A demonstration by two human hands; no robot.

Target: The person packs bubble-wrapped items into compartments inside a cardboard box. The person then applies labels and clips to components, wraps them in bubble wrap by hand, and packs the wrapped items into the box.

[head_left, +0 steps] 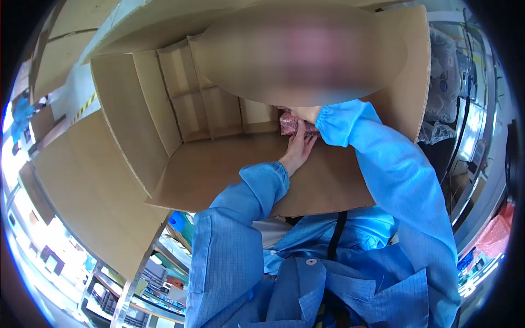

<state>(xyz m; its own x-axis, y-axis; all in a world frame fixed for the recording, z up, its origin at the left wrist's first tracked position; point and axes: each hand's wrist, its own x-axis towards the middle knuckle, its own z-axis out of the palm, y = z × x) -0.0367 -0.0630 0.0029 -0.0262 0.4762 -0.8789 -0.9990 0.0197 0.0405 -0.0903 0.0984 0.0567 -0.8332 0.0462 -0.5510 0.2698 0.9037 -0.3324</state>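
Observation:
A pink package in bubble wrap [287, 124] sits inside the large cardboard box [229, 169], beside the divider compartments. My left hand [297, 152] reaches up from below, its fingers closed against the front of the package. From the right, my right hand [307, 113] comes over the top of the same package and grips it; a blurred patch hides part of this hand. Both arms wear blue sleeves with gathered cuffs. How far the package goes into a compartment cannot be made out.
Cardboard dividers [205, 104] form several compartments at the box's inner side. A wide flap [93, 180] spreads out at the left. Plastic-wrapped items [442, 76] and a metal frame stand at the right. Pink bubble wrap [495, 232] lies at the lower right.

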